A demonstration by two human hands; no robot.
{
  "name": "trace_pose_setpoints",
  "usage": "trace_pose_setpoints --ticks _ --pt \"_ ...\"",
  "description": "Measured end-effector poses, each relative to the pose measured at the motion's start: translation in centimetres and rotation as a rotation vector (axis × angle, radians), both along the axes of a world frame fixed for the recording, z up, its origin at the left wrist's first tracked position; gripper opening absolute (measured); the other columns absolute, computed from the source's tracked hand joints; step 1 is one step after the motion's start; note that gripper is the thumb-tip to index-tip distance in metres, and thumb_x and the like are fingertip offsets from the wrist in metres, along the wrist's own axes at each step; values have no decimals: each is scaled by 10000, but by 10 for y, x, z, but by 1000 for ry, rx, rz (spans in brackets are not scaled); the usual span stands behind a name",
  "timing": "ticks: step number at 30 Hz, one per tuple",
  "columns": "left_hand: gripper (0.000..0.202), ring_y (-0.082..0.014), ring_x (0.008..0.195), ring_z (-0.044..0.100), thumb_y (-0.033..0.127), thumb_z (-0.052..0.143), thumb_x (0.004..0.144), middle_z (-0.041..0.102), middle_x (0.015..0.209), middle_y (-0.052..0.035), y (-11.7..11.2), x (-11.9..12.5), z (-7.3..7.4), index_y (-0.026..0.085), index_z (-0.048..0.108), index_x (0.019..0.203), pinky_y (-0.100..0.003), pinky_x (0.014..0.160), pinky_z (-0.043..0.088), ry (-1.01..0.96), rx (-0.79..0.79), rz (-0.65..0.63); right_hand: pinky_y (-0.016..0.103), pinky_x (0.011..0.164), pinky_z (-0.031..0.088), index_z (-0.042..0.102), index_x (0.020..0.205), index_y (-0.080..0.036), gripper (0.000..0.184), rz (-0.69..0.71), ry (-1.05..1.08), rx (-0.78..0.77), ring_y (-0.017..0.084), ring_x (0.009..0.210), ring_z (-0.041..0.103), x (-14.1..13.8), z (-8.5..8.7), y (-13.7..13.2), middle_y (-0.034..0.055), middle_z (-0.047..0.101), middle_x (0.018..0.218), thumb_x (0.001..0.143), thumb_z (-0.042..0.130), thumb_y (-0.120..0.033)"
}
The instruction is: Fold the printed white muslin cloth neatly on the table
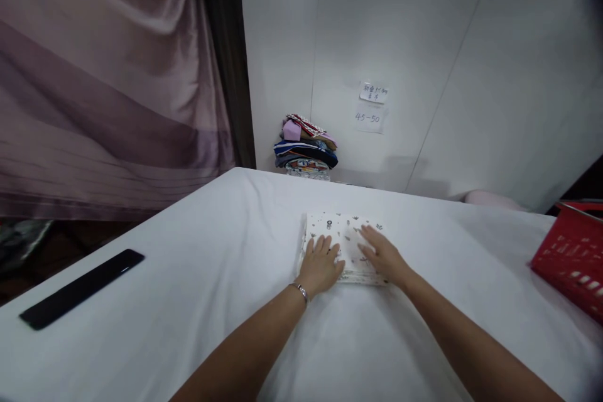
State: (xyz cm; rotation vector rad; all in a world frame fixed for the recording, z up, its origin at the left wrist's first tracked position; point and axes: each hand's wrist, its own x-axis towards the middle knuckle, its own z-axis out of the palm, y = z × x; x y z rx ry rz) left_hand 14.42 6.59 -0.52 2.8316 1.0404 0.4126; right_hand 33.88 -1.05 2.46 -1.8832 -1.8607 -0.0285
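A folded white cloth with a small leaf print lies in the middle of the white-covered table, its layered edge facing me. My left hand rests flat on its near left part, fingers a little apart; a metal bracelet circles that wrist. Over the right part of the cloth is my right hand, fingers stretched out and slightly blurred. Neither hand grips anything. My palms and fingers hide parts of the cloth's surface.
A long black flat object lies on the table at the left. A red plastic basket stands at the right edge. Folded fabrics are piled beyond the far edge, by a wall with paper notes. A mauve curtain hangs at left.
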Motion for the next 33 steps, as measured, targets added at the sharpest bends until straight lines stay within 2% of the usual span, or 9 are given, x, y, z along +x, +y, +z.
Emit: trace_pose_setpoints --ticks 3,6,9,13,16,19,24,29,33 --pt "529 -264 1346 173 489 265 885 306 1441 -72 -2 -1 1 227 397 1326 -489 1088 92 12 -7 5 468 1043 266 427 1303 -88 513 -183 -102 -127 284 1331 230 25 -4 27 169 313 1422 880 410 -377" --pt "519 -258 1352 159 484 263 887 300 1445 -61 -3 -3 0 238 397 1324 -491 1089 85 13 -22 4 505 1007 285 412 1304 -103 508 -257 -161 -250 300 1329 226 39 -26 34 161 312 1425 899 352 -404" --pt "535 -255 1355 157 496 268 875 277 1456 -61 1 -1 7 243 381 1333 -493 1085 97 54 -94 2 505 999 287 400 1307 -119 512 -264 -204 -230 291 1333 213 43 -44 31 151 312 1428 911 302 -427" --pt "577 -296 1328 229 579 344 804 307 1440 -74 21 18 31 270 441 1280 -524 1035 209 195 -269 27 493 993 294 415 1292 -134 492 -249 -232 -198 286 1326 227 43 -48 30 145 335 1417 912 301 -425" --pt "615 -298 1349 156 598 301 814 230 1472 -83 43 31 40 241 412 1302 -538 1052 141 108 -178 107 501 999 282 402 1302 -134 501 -253 -226 -212 285 1330 216 42 -45 31 136 317 1429 914 290 -429" --pt "610 -276 1364 102 563 275 839 203 1480 -82 62 31 28 229 356 1343 -542 1060 94 70 -127 196 511 1007 261 388 1317 -144 506 -253 -203 -234 275 1335 206 42 -44 30 126 304 1437 915 278 -432" --pt "638 -262 1371 65 591 222 837 153 1494 -57 75 25 3 252 315 1369 -568 1039 139 77 -120 207 540 1024 203 386 1325 -139 527 -260 -207 -295 279 1335 206 39 -35 30 123 292 1442 910 272 -444" --pt "680 -269 1371 52 600 186 834 144 1495 -63 75 28 1 216 299 1382 -572 1012 207 90 -102 207 500 1062 110 340 1361 -127 597 -236 -253 -248 275 1351 152 32 -13 57 134 254 1456 901 256 -497" --pt "684 -255 1372 42 600 168 834 126 1499 -43 74 30 2 219 276 1392 -551 1009 236 109 -113 216 428 1083 91 234 1411 -134 672 -161 -187 -323 226 1368 87 30 -18 84 84 163 1489 892 172 -557"
